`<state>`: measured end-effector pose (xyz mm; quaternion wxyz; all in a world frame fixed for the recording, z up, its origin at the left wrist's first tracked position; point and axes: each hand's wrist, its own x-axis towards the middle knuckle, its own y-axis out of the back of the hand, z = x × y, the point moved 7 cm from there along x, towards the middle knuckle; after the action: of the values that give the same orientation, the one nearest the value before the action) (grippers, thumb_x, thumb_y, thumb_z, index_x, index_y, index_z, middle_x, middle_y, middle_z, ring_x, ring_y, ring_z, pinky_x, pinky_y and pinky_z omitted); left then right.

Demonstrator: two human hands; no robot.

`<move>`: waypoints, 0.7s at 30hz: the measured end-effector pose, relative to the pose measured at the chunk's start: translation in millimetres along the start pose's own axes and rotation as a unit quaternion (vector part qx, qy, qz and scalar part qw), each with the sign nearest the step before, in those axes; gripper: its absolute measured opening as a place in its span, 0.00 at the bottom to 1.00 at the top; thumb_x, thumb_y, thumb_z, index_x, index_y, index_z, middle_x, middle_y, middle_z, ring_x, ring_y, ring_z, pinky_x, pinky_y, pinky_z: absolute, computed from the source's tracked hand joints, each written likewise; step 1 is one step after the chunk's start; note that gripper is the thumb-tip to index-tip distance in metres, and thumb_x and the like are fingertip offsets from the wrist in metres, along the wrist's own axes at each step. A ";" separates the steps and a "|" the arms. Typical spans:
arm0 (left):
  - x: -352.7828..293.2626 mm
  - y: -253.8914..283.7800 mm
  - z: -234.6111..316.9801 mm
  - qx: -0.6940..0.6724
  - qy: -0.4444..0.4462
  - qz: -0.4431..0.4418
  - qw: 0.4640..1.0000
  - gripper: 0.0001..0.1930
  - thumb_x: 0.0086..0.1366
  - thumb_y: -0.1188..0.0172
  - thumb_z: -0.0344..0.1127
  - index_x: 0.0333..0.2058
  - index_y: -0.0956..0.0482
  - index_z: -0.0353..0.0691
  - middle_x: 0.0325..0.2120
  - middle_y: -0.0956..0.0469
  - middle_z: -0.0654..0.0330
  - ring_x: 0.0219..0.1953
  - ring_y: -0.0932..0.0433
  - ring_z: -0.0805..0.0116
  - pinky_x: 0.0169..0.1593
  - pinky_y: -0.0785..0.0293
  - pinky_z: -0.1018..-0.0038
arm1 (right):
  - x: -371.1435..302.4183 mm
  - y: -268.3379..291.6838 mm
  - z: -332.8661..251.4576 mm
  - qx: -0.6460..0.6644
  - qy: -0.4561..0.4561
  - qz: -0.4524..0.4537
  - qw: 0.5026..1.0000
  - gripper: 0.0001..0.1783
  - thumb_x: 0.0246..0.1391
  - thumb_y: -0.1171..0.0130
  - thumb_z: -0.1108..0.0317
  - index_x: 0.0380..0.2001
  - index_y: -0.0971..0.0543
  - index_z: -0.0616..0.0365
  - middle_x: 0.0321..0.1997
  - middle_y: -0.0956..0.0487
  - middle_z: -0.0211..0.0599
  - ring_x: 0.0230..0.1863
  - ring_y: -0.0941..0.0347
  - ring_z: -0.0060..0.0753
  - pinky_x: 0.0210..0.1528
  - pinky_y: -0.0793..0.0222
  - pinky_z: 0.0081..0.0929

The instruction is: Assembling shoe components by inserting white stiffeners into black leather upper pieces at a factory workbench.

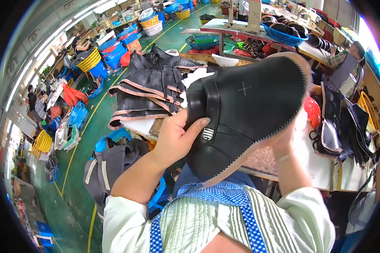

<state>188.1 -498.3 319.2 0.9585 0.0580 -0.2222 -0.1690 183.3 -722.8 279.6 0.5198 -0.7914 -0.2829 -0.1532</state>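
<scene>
A black leather shoe upper is held up in front of me, tilted, with a zigzag-cut edge and a pinkish lining. It has a strap with a small silver shield badge and a pale cross mark. My left hand is closed on its left side, thumb on top beside the strap, other fingers hidden behind. My right hand holds the right edge from behind and below; its fingers are hidden by the upper. Left of it, a pile of similar black uppers lies on the worktable.
More black uppers hang over the table at right, near a red plastic bag. A blue basket of dark pieces stands beyond. Grey pieces fill a blue container at my left. A co-worker sits at far right.
</scene>
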 end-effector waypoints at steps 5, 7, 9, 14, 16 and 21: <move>-5.5 -16.5 20.3 0.278 -0.217 0.066 0.934 0.10 0.58 0.34 0.32 0.25 0.27 0.35 0.17 0.28 0.48 0.18 0.27 0.49 0.21 0.34 0.64 | -39.2 -1.8 41.8 -0.299 -0.065 0.283 0.909 0.26 0.56 0.39 0.68 0.56 0.31 0.66 0.56 0.27 0.39 0.56 0.30 0.35 0.59 0.34 0.33; -3.4 -21.7 16.4 0.300 -0.235 0.082 0.921 0.12 0.57 0.33 0.33 0.24 0.27 0.35 0.16 0.28 0.48 0.18 0.27 0.48 0.22 0.34 0.63 | -36.6 2.3 32.5 -0.385 -0.088 0.354 0.848 0.19 0.56 0.38 0.72 0.49 0.25 0.68 0.46 0.21 0.36 0.46 0.25 0.30 0.50 0.27 0.26; 3.3 -19.8 -9.6 0.285 -0.195 0.069 0.936 0.12 0.57 0.32 0.35 0.29 0.25 0.34 0.16 0.27 0.49 0.18 0.26 0.49 0.23 0.33 0.63 | -34.9 -0.1 17.2 -0.383 -0.026 0.355 0.852 0.19 0.55 0.38 0.72 0.49 0.25 0.68 0.46 0.21 0.36 0.46 0.26 0.27 0.51 0.29 0.26; -0.6 -0.1 -46.4 0.299 -0.080 0.035 0.950 0.17 0.56 0.36 0.30 0.44 0.26 0.38 0.20 0.26 0.61 0.21 0.27 0.69 0.28 0.31 0.75 | -39.3 -23.0 -123.5 -0.521 0.286 0.379 0.709 0.16 0.59 0.40 0.65 0.45 0.23 0.65 0.42 0.21 0.30 0.42 0.27 0.22 0.48 0.30 0.25; -13.9 27.6 -76.9 0.323 -0.052 0.053 0.943 0.16 0.56 0.36 0.30 0.44 0.26 0.37 0.20 0.26 0.62 0.24 0.25 0.69 0.30 0.30 0.74 | -41.4 -14.2 -181.7 -0.412 0.438 0.403 0.690 0.17 0.59 0.40 0.59 0.44 0.23 0.61 0.37 0.21 0.30 0.33 0.26 0.21 0.38 0.28 0.22; -63.3 63.5 -147.4 0.288 0.127 0.027 0.949 0.10 0.58 0.35 0.36 0.36 0.23 0.38 0.21 0.21 0.56 0.24 0.21 0.64 0.29 0.27 0.71 | -130.2 125.1 -349.3 -0.347 0.371 0.480 0.716 0.20 0.60 0.43 0.56 0.52 0.28 0.52 0.44 0.20 0.34 0.43 0.22 0.35 0.46 0.30 0.30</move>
<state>219.2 -411.4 173.4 0.9255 0.3464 -0.1391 -0.0634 174.0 -1115.4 261.8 0.2762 -0.8253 0.4231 -0.2523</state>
